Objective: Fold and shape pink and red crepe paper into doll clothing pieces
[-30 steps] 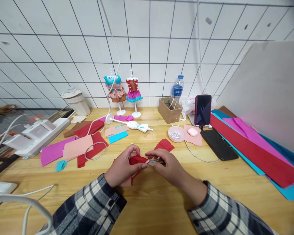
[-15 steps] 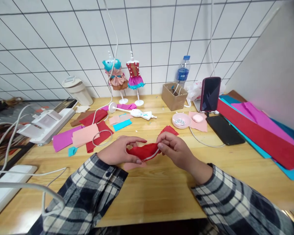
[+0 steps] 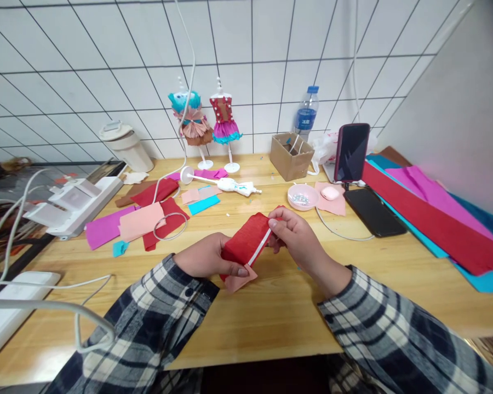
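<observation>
Between my hands is a piece of red crepe paper [image 3: 246, 236] with a narrow white strip [image 3: 259, 247] along its right edge, which looks like tape. My left hand [image 3: 208, 256] grips the paper's lower left part, thumb on top and fingers hidden behind it. The thumb and forefinger of my right hand [image 3: 296, 238] pinch the upper right corner, at the strip's far end. A pink crepe paper piece [image 3: 239, 282] shows below my left thumb; whether it is held or lies on the table cannot be told.
Two dressed mini mannequins [image 3: 225, 117] stand by the wall, and a bare white one [image 3: 236, 186] lies before them. Coloured paper pieces [image 3: 142, 221] are at left. A pink dish [image 3: 303, 196], a cardboard box [image 3: 291, 157], phones [image 3: 376, 212] and long paper strips [image 3: 431, 219] are at right.
The red crepe paper has turned from nearly edge-on to show its broad face and strip. Its right end has risen slightly with my right hand. My left hand has shifted a little right.
</observation>
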A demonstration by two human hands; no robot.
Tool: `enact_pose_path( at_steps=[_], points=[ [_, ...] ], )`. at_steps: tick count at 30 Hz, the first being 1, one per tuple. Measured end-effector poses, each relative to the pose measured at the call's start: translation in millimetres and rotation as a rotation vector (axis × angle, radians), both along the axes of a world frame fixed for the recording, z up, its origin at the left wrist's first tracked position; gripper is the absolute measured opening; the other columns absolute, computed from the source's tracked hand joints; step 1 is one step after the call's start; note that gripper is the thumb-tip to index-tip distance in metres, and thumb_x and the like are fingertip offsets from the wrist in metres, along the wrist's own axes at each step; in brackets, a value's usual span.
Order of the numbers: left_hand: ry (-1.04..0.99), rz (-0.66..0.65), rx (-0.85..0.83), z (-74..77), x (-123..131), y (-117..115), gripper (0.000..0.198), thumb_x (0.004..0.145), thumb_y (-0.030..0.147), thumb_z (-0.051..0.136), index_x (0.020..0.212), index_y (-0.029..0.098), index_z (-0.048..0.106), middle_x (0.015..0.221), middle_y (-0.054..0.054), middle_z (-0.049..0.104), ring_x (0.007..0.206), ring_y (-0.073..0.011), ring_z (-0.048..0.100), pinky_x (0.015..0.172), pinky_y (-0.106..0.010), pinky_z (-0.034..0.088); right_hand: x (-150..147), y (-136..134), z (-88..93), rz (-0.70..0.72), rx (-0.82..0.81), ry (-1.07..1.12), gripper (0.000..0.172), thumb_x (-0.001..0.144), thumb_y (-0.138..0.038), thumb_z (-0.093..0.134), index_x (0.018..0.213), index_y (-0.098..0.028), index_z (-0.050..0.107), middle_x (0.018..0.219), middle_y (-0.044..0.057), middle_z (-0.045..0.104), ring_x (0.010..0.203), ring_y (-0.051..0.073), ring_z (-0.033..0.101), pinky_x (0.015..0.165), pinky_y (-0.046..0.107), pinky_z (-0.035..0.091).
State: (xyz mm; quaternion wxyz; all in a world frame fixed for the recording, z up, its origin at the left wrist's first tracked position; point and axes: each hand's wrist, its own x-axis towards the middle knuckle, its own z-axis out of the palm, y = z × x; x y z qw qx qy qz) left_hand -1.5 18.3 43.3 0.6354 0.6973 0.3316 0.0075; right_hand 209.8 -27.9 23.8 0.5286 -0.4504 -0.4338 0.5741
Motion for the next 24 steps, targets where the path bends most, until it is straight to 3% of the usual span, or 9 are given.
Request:
enact_pose_path(
  at_steps=[7, 13, 19, 22, 24],
  points=[
    [-0.133, 0.062, 0.219, 8.2, 6.1, -4.6, 0.018, 0.071, 0.031, 0.074, 0.076, 0.014, 0.073, 0.070, 0.001, 0.070, 0.065, -0.0141, 0.059, 0.067, -0.024, 0.048, 1.1, 2.5, -1.9, -0.058, -0.030, 0.014, 0.033, 0.074, -0.048, 0.067, 0.085, -0.020, 0.052, 0.048, -0.008, 0.056, 0.042, 0.009, 0.052, 0.039, 0.016, 0.043],
    [-0.194, 0.034, 0.191, 19.9, 7.9, -6.0, 0.022, 0.074, 0.036, 0.072, 0.074, 0.014, 0.072, 0.072, -0.001, 0.072, 0.069, -0.0164, 0.063, 0.073, -0.027, 0.050, 1.7, 4.5, -3.3, -0.091, -0.060, -0.024, 0.033, 0.074, -0.048, 0.066, 0.085, -0.020, 0.052, 0.046, -0.008, 0.056, 0.039, 0.009, 0.051, 0.038, 0.017, 0.044],
    [-0.220, 0.132, 0.172, 11.4, 8.5, -7.0, 0.018, 0.074, 0.032, 0.072, 0.081, 0.016, 0.072, 0.078, 0.000, 0.072, 0.072, -0.0158, 0.063, 0.074, -0.027, 0.049, 0.1, 4.9, -5.2, -0.056, -0.092, -0.048, 0.033, 0.075, -0.049, 0.064, 0.086, -0.021, 0.051, 0.046, -0.008, 0.055, 0.039, 0.009, 0.050, 0.040, 0.019, 0.045],
    [-0.211, 0.189, 0.164, 7.2, 7.3, -7.7, 0.020, 0.074, 0.034, 0.073, 0.072, 0.015, 0.068, 0.067, 0.002, 0.066, 0.062, -0.0129, 0.058, 0.061, -0.023, 0.046, 3.1, 5.8, -5.5, -0.096, -0.092, -0.049, 0.035, 0.076, -0.048, 0.063, 0.096, -0.021, 0.052, 0.064, -0.004, 0.062, 0.052, 0.012, 0.057, 0.043, 0.022, 0.048],
    [-0.203, 0.223, 0.174, 6.8, 7.1, -7.7, 0.026, 0.074, 0.037, 0.072, 0.066, 0.014, 0.064, 0.062, 0.003, 0.063, 0.057, -0.0117, 0.056, 0.057, -0.022, 0.043, 6.9, 4.5, -3.3, -0.268, 0.042, -0.150, 0.039, 0.077, -0.044, 0.063, 0.107, -0.023, 0.051, 0.088, 0.001, 0.065, 0.066, 0.014, 0.061, 0.050, 0.025, 0.050]
  ],
)
